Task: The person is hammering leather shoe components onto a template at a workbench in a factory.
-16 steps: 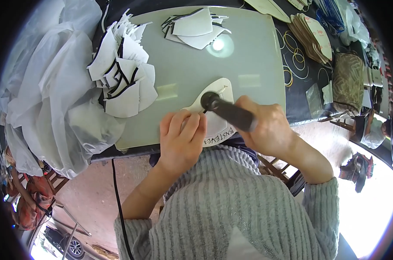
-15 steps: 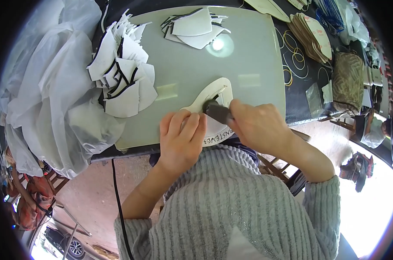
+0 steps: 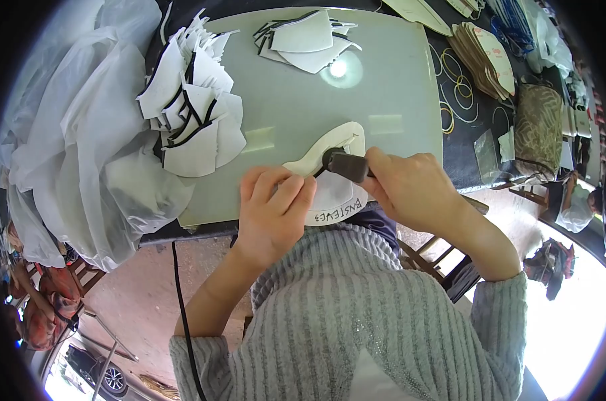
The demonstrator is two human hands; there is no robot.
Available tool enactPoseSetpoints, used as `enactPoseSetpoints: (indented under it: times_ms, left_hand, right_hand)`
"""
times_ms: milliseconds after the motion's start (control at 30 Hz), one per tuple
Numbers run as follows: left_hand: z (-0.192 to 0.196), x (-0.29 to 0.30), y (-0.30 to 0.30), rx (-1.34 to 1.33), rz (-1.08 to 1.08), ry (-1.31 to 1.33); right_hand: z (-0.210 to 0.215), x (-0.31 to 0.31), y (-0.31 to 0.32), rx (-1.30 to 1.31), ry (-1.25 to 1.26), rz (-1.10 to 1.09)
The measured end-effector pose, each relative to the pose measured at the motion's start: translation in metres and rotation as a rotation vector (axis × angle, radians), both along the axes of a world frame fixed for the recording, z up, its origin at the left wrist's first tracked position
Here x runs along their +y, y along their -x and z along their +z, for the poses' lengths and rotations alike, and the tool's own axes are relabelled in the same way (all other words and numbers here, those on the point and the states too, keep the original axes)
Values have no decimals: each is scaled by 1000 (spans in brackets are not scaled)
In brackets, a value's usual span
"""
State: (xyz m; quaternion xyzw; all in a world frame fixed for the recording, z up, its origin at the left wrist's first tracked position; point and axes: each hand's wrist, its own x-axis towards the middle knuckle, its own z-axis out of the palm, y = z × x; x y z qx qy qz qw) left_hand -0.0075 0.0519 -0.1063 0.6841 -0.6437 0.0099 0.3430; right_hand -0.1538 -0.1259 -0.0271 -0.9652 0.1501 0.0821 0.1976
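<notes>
A cream, curved template (image 3: 351, 131) with handwriting along its near edge lies at the front of the board. On it rests a white cut piece (image 3: 331, 192) with a black strip along its upper edge. My left hand (image 3: 274, 206) presses the template's left side with bent fingers held close together; the fingertips hide what lies under them. My right hand (image 3: 410, 189) is closed round a dark hammer (image 3: 349, 166), whose round head is over the black strip near the template's middle. The hammer's handle is mostly hidden by my fingers.
A large pile of white black-edged pieces (image 3: 196, 150) lies at the board's left, a smaller stack (image 3: 306, 40) at its far edge. Clear plastic bags (image 3: 82, 154) crowd the left. Yellow and white cords (image 3: 462, 90), brown templates (image 3: 480, 60) and a patterned bundle (image 3: 539, 127) lie right.
The hammer head has shifted slightly right on the template, with my right hand. My left hand stays at the template's left side. The whole view has moved a little.
</notes>
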Motion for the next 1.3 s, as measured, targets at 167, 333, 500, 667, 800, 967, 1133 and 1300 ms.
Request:
enactPoseSetpoints:
  times_ms: [167,333,500,667,800,967,1133,1300]
  left_hand:
    - [-6,2,1,-92,-1,61]
    - [-5,2,0,-83,4,96]
    - [-6,13,-7,18,-7,68]
    - [-6,17,-10,51,-24,60]
    - [-6,17,-11,101,-16,46]
    - [-8,16,-11,140,-8,47]
    - [-7,15,-10,162,32,109]
    - [-10,18,-7,217,73,120]
  right_hand:
    - [8,1,-10,122,35,82]
    - [2,6,-12,94,-22,104]
    - [-1,2,-15,259,-29,158]
    - [2,-13,-26,251,-33,301]
    - [4,-18,-33,250,-64,398]
    - [1,-8,-35,263,-72,382]
    - [0,7,-34,248,-37,319]
    - [-7,15,-32,184,-38,253]
